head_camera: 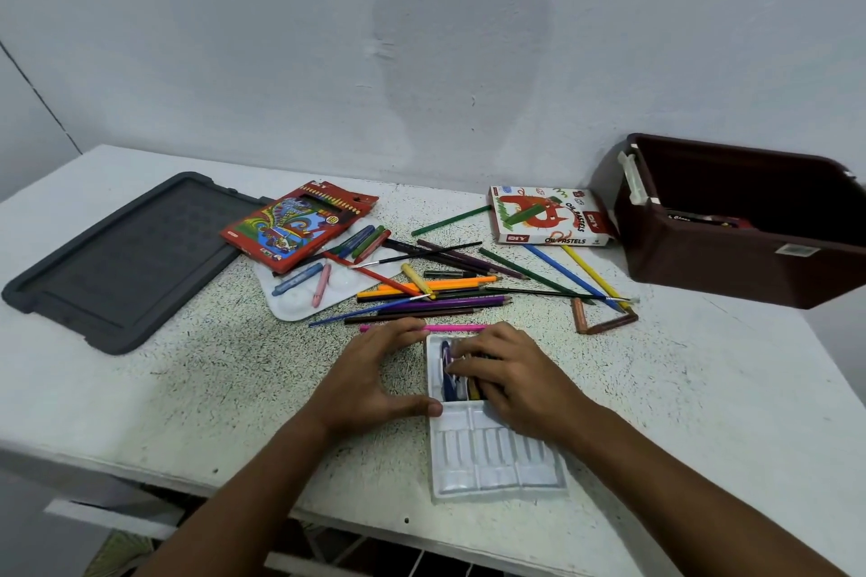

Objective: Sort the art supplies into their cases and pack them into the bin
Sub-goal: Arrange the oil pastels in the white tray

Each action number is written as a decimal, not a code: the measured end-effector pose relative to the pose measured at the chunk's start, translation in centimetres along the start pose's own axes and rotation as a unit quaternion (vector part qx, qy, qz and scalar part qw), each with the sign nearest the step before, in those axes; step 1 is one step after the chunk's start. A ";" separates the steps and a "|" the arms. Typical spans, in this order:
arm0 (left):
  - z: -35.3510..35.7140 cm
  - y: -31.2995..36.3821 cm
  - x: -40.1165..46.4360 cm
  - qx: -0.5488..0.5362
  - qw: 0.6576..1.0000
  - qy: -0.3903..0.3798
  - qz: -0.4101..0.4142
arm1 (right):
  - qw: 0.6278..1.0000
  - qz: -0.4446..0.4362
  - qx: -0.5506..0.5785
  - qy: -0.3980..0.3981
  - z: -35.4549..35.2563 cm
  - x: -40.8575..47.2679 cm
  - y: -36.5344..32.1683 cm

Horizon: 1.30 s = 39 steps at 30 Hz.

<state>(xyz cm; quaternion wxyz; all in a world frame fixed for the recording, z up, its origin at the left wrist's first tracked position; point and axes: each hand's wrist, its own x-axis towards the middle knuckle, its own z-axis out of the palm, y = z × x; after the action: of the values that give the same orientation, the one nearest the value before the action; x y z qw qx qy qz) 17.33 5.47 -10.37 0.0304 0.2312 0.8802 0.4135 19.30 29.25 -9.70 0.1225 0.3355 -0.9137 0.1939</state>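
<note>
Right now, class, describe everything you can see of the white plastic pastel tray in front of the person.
The white plastic tray looks like thin moulded plastic, with ribbed slots in two rows. It lies flat on the speckled table near its front edge. The near row is empty; the far row holds a few pastels, a blue one plain. The left hand steadies its left side, thumb on the rim. The right hand rests over the pastels.
</note>
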 end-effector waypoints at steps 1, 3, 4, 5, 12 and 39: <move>0.0 0.0 0.0 -0.001 1.000 0.001 -0.001 | 1.000 0.004 0.000 -0.003 0.0 0.0 0.0; 0.0 0.1 0.0 -0.002 1.000 0.002 -0.003 | 1.000 0.006 0.001 -0.014 0.0 0.1 0.1; 0.0 0.1 0.0 -0.002 1.000 0.002 -0.004 | 1.000 0.004 0.005 -0.021 -0.1 0.1 0.1; 0.0 0.0 0.0 -0.003 1.000 0.002 -0.004 | 1.000 0.005 0.013 -0.023 -0.1 0.1 0.2; 0.0 0.0 0.0 -0.015 1.000 0.006 0.005 | 0.938 0.331 -0.059 0.085 -3.5 0.1 3.6; -0.1 0.1 0.0 -0.014 1.000 0.012 0.007 | 0.905 0.407 0.120 -0.001 -5.8 1.6 0.7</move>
<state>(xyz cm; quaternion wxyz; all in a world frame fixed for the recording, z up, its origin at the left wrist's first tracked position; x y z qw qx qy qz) 17.35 5.48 -10.24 0.0206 0.2317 0.8730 0.4288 18.15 31.38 -4.18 -0.0088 -0.0536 -0.9408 0.3345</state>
